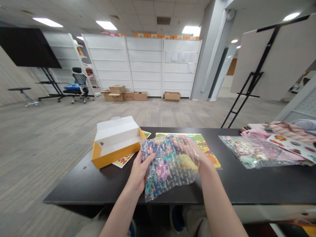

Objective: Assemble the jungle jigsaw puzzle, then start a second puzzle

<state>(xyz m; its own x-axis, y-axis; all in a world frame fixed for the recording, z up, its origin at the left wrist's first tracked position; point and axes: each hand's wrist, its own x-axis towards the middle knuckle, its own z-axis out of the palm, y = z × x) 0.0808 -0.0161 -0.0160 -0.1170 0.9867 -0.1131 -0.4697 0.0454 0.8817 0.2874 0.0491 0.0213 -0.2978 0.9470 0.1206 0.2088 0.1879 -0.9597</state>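
Note:
I hold a clear plastic bag full of colourful puzzle pieces above the front of a black table. My left hand grips the bag's left edge, thumb on top. My right hand is pushed inside the bag, seen through the plastic, fingers spread among the pieces. Behind the bag lies a colourful picture board. An open yellow and white box stands to the left on a printed sheet.
A second clear bag of pieces lies at the right, next to pink cloth and a sticker sheet. An easel with a white board stands behind the table. Cardboard boxes and an office chair sit far back.

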